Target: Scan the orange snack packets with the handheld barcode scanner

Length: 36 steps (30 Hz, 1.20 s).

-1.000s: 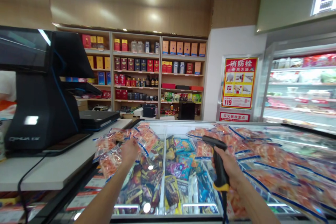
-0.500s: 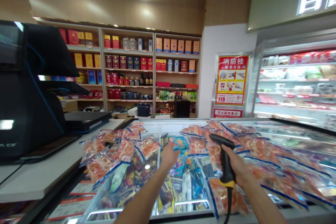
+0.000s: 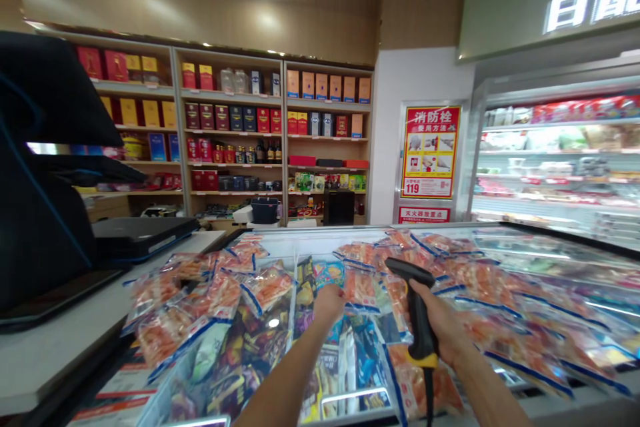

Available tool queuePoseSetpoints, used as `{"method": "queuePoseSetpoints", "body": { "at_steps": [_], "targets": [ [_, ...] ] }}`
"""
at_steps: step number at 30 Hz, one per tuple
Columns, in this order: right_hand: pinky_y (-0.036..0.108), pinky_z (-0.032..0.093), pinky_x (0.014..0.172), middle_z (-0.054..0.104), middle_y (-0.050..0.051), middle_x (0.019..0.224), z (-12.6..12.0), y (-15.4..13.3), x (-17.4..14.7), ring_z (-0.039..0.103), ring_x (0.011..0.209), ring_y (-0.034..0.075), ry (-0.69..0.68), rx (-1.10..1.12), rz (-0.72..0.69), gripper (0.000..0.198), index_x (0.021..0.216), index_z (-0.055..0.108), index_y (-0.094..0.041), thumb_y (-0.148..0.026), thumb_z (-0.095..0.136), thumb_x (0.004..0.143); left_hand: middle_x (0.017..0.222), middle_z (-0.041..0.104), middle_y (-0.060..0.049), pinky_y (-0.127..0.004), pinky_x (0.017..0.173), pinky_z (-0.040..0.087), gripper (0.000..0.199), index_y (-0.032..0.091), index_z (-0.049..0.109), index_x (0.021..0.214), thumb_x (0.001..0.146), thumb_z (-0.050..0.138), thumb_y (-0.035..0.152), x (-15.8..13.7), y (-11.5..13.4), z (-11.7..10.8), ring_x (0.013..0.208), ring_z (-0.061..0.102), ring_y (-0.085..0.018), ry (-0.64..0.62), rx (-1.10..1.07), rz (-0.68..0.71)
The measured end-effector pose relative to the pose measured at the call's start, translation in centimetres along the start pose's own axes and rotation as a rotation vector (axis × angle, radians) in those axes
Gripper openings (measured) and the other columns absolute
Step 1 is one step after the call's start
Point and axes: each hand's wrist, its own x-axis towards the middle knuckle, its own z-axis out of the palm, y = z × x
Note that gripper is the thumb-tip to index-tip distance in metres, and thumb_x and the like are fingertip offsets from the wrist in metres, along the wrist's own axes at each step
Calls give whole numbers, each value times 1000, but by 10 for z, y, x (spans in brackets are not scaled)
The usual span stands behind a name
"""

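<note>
Head view: right hand (image 3: 440,328) around scanner (image 3: 417,310)

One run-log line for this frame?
left hand: on orange snack bag | right hand: gripping barcode scanner | surface: freezer lid

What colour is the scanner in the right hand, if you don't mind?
The scanner is black with a yellow band; head view.

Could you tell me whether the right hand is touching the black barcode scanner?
Touching: the head view shows the right hand wrapped around the grip of the barcode scanner.
</note>
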Motion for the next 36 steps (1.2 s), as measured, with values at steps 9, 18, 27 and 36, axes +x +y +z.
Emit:
{"method": "queuePoseSetpoints", "body": {
  "at_steps": [9,18,27,36],
  "targets": [
    [19,37,34,52,0,43,49,12,-14,45,34,7,-182,-85,26,36,56,52,-14,-49,50,65,101,54,-5,-36,75,43,27,15,51,99,78,45,30,-17,-83,-57,88,52,-15,167,36,-117],
    [18,38,33,53,-3,45,75,17,-25,47,36,8,-256,-17,51,29,65,51,-16,-45,54,64,99,54,-5,-36,75,43,26,15,51,98,78,44,30,-31,-114,-74,87,53,-15,245,43,-205],
    [18,34,31,49,-2,38,83,14,-30,43,31,7,-280,-93,71,33,56,47,-15,-46,49,67,98,55,-5,-35,74,44,26,15,51,97,78,44,30,-37,-117,-77,86,53,-15,242,37,-235],
    [19,36,32,52,0,43,86,20,-26,45,35,8,-277,-76,65,35,56,49,-15,-48,50,65,99,55,-5,-36,75,43,26,15,51,97,78,44,30,-38,-122,-79,87,53,-15,271,36,-245]
  ]
}}
